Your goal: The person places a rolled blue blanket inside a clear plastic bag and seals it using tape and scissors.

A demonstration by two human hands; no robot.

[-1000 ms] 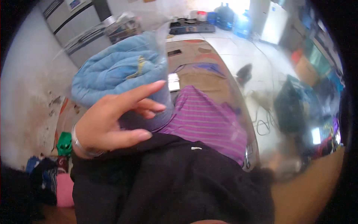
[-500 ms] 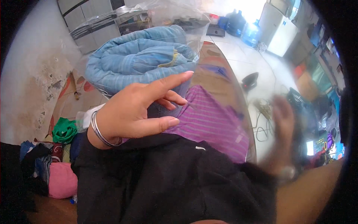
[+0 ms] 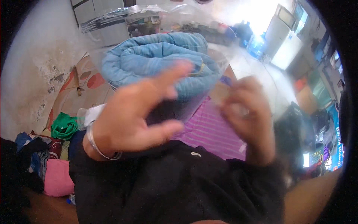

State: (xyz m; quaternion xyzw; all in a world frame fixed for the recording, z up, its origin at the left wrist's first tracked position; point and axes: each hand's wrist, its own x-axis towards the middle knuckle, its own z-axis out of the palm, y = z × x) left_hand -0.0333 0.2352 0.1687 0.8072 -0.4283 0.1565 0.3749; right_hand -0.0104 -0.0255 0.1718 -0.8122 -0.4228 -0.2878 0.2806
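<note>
Nearest: black cloth [image 3: 179,183] along the lower edge; purple striped cloth [image 3: 209,130] just past it. Left hand [image 3: 130,117] raised, thumb and fingers spread apart, metal bangles [image 3: 92,142] at the wrist. Right hand [image 3: 250,115] up opposite, fingers curled; blurred, so cannot tell whether they close on anything. Beyond the hands, rolled blue quilt [image 3: 156,56] in a clear plastic bag [image 3: 141,10], coiled end up. Farther, at right: blue water bottle [image 3: 256,45], white box-shaped unit [image 3: 287,48].

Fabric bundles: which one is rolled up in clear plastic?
The light-blue padded roll beyond the left hand: it sits coiled inside clear plastic, while the pink bundle and green bundle lie outside, lower left.
</note>
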